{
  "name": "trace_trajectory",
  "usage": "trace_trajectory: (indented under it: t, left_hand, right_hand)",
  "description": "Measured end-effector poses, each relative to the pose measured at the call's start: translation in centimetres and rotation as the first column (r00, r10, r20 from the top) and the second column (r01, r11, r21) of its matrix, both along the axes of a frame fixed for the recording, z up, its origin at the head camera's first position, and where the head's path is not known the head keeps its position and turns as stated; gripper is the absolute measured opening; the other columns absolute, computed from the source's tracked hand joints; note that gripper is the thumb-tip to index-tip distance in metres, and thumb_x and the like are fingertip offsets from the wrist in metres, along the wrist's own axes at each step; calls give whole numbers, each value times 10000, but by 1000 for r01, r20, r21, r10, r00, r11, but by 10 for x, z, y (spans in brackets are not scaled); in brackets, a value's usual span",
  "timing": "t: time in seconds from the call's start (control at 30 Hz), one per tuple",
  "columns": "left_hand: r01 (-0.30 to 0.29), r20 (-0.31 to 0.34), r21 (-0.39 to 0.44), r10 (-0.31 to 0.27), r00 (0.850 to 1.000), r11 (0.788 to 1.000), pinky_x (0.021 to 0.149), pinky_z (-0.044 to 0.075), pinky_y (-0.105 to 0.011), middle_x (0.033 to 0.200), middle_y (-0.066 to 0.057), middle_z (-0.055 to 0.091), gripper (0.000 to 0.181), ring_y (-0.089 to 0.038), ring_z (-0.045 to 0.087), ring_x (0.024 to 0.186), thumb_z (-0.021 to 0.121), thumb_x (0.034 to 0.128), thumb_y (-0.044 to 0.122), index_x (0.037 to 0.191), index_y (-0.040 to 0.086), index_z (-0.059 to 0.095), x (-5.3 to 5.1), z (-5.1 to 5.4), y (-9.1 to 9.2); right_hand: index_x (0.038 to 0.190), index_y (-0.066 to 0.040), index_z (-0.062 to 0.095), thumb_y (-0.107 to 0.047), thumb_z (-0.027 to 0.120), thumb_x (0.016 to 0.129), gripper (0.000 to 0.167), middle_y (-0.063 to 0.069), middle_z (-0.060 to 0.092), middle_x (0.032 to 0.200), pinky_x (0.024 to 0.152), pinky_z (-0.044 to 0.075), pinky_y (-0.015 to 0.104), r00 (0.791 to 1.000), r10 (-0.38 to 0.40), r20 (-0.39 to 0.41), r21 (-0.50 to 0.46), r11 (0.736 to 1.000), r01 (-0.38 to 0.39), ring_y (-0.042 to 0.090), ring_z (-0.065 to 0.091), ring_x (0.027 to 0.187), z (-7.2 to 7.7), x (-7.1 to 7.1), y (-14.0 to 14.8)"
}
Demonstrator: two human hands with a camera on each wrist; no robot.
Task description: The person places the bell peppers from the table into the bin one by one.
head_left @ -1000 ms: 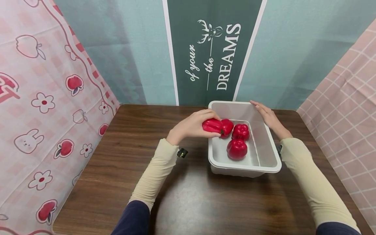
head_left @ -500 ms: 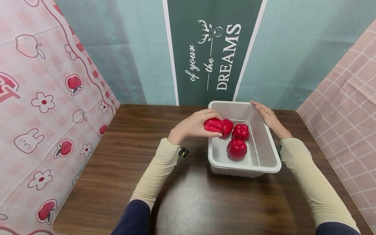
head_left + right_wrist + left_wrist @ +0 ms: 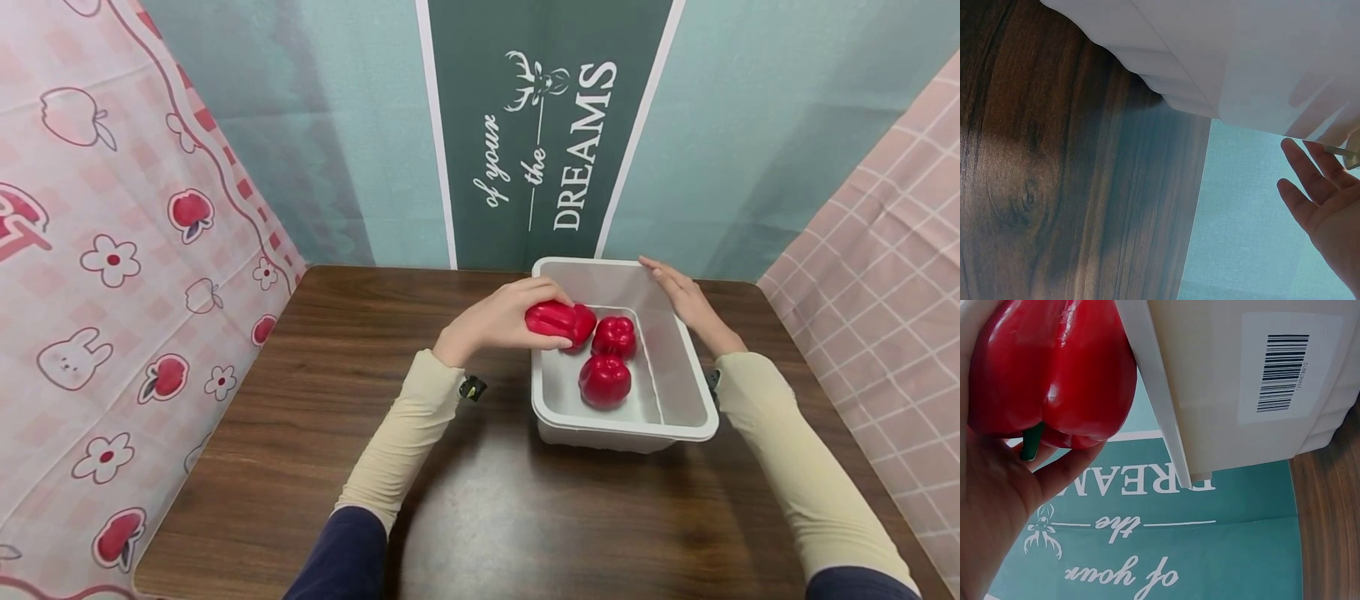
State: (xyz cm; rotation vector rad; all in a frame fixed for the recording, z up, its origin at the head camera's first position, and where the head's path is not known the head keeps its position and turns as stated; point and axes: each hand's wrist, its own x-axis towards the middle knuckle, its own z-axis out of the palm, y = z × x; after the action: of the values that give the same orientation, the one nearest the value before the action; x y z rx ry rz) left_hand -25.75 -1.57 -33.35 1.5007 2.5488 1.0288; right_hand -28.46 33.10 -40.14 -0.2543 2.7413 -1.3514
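Note:
My left hand (image 3: 504, 317) grips a red bell pepper (image 3: 549, 318) over the left rim of a pale grey plastic bin (image 3: 626, 430). Close up in the left wrist view, that pepper's green stem (image 3: 1032, 440) points toward the palm. Inside the bin lie three more red bell peppers: one (image 3: 583, 323) partly hidden behind the held one, another (image 3: 615, 337) to its right, and a third (image 3: 604, 382) nearer the front. With its fingers extended, my right hand (image 3: 688, 302) rests on the bin's right rim, near the back corner.
The bin stands on a dark wood-grain table (image 3: 480, 508), toward the back right. Behind the table hangs a blue-green cloth (image 3: 360, 150) with white lettering. Patterned pink cloths border the left and right sides. A barcode label (image 3: 1288, 369) is on the bin's outer wall.
My left hand has shifted slightly to the right with the pepper, which now covers more of the pepper behind it. The right hand and bin have stayed put.

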Motion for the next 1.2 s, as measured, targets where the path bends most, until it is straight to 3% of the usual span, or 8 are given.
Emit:
trace_trajectory:
  t: [0.37,0.7,1.0,1.2]
  left_hand:
    - [18,20,5,-18,1000,1000,738,476,-135,1069,106,544,483,3,509,933,755,704,434,1100,213,588,-1,3,6]
    - [18,-3,-5,-18,1000,1000,744,460,-129,1037,137,542,479,28,498,917,713,719,508,1092,236,588,-2,2,9]
    - [14,-14,-2,-14,1000,1000,747,454,-122,1028,147,539,457,41,494,908,709,724,504,1078,241,591,-1,4,10]
    - [16,-17,-2,-16,1000,1000,749,454,-122,1028,139,539,442,34,495,906,711,731,485,1074,235,590,-2,3,11]
  right_hand:
    - [1463,-112,253,-357,277,1012,514,192,213,1504,1013,167,683,1000,3,11,-23,1000,-2,442,210,1351,28,13,-17]
    - [1467,-226,263,-408,276,1003,499,124,208,1524,1041,159,652,1000,2,4,-19,1000,-2,389,194,1377,8,-1,-1]
    - [1461,-115,261,-336,296,1012,502,186,214,1505,1022,166,672,1000,16,9,-51,999,-16,432,202,1356,26,10,-13]
    - [1466,-251,261,-419,278,1000,495,120,221,1519,1020,191,665,1000,10,1,-11,1000,-10,392,220,1366,12,1,-3]
